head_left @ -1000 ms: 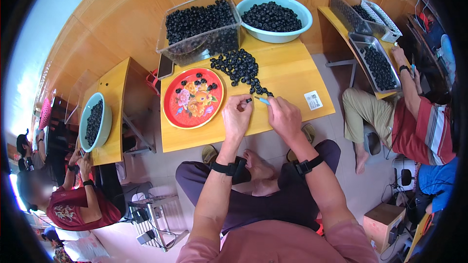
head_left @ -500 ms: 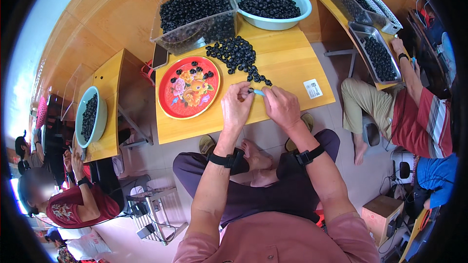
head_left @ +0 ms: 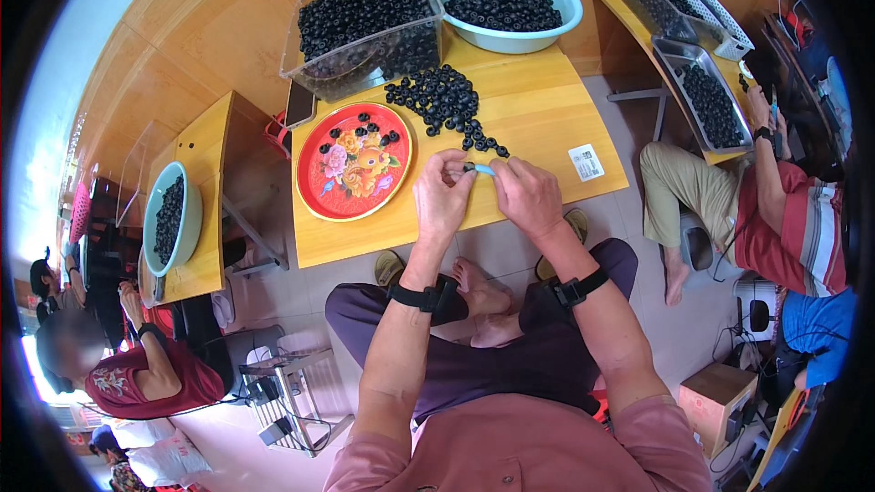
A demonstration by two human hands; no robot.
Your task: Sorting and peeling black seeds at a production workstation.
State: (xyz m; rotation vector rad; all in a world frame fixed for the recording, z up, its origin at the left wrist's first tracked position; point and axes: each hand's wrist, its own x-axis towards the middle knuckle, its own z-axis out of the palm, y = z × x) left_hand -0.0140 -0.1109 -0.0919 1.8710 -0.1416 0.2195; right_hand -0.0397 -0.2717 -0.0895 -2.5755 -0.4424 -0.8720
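My left hand (head_left: 441, 193) is closed, its thumb and fingertips pinching a small round black part (head_left: 469, 167). My right hand (head_left: 526, 198) grips a slim light-blue tool (head_left: 485, 169), whose tip meets that part; the rest of the tool is hidden by the fingers. Both hands are over the front half of the yellow table. Just beyond them lies a loose pile of black ring-shaped parts (head_left: 442, 100), trailing toward my fingers. To the left of my left hand is a round red flowered tray (head_left: 321, 193) with several of the same parts on it.
A clear bin (head_left: 365, 64) and a light-blue basin (head_left: 510, 39), both full of black parts, stand at the back. A dark flat device (head_left: 300, 104) is beside the tray, and a white label (head_left: 585, 163) is on the table's right. Co-workers sit at tables on both sides.
My hands stay nearly in place, the tool still at the black part. At the right table, the co-worker's hands have drawn back toward their body.
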